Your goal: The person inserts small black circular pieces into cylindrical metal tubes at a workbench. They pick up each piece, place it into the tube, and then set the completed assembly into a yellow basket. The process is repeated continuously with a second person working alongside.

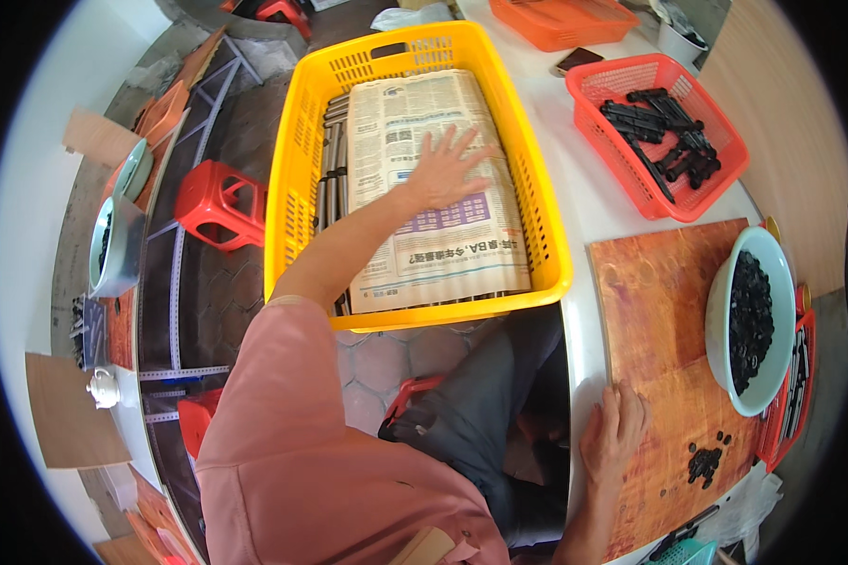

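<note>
My left hand (pixel 448 171) lies palm down on a folded newspaper (pixel 377 231), its fingers spread and nothing held. The newspaper covers most of what is inside a yellow plastic basket (pixel 542 202). Along its left side, dark metallic rods or tubes (pixel 331 155) show in rows; the rest are hidden under the paper. To the right, my right hand (pixel 615 428) rests at the near-left edge of a wooden board (pixel 655 330) on the table. Its fingers are loosely bent with the thumb apart, and nothing shows in them.
A red basket (pixel 584 122) holds black tubular parts. On the board stand a pale bowl (pixel 721 315) of small black pieces and a loose pile of black pieces (pixel 704 464). A phone (pixel 578 61) lies behind. Red stools (pixel 219 202) and a shelf frame are at left.
</note>
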`<action>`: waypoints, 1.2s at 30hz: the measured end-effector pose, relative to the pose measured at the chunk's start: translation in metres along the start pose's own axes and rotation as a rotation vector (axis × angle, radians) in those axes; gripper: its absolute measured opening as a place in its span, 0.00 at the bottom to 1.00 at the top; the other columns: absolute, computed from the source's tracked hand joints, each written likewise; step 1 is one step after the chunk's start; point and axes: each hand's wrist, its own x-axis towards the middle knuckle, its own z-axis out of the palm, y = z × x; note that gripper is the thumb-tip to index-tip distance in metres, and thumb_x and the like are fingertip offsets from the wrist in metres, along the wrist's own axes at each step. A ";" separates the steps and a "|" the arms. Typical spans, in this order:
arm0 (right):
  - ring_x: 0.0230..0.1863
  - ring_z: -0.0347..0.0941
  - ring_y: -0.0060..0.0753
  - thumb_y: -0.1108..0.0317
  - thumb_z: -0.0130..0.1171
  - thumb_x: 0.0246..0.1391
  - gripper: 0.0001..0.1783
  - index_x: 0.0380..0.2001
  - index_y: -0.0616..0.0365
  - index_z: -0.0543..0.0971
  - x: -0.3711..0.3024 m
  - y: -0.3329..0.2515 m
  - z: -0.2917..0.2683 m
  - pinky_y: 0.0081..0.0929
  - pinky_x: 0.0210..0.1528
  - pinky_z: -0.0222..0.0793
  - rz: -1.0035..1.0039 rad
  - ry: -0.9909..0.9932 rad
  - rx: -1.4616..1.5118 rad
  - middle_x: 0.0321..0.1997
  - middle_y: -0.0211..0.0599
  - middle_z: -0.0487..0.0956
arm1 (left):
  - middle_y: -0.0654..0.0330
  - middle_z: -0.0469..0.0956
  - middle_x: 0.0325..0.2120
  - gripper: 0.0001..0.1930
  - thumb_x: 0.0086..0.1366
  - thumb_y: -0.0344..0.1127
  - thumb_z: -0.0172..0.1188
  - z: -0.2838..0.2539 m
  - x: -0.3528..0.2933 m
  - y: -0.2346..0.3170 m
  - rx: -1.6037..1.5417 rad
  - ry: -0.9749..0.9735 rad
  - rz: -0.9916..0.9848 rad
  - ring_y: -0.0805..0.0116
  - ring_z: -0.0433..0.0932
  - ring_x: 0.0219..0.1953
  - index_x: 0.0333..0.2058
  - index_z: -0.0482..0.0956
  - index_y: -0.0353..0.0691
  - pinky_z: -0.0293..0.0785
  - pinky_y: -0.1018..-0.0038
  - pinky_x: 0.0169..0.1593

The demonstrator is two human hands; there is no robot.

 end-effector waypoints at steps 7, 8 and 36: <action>0.55 0.76 0.51 0.77 0.57 0.61 0.15 0.51 0.64 0.77 -0.003 0.000 -0.002 0.54 0.63 0.66 -0.019 0.009 0.002 0.55 0.53 0.78 | 0.54 0.43 0.78 0.39 0.72 0.74 0.33 -0.010 -0.027 0.011 0.012 -0.132 -0.053 0.38 0.39 0.78 0.76 0.52 0.64 0.36 0.30 0.73; 0.54 0.76 0.51 0.77 0.57 0.62 0.15 0.51 0.64 0.77 -0.004 0.000 -0.002 0.54 0.63 0.66 -0.021 0.011 -0.001 0.55 0.53 0.78 | 0.54 0.43 0.78 0.39 0.72 0.74 0.32 -0.016 -0.032 0.005 0.020 -0.115 -0.092 0.38 0.39 0.78 0.76 0.52 0.64 0.36 0.30 0.73; 0.54 0.77 0.45 0.76 0.59 0.59 0.14 0.49 0.61 0.79 -0.006 -0.012 -0.005 0.48 0.66 0.64 0.016 0.012 0.028 0.53 0.47 0.79 | 0.50 0.51 0.76 0.38 0.75 0.65 0.39 -0.018 -0.077 0.061 0.009 -0.105 0.519 0.47 0.51 0.77 0.76 0.50 0.55 0.42 0.40 0.75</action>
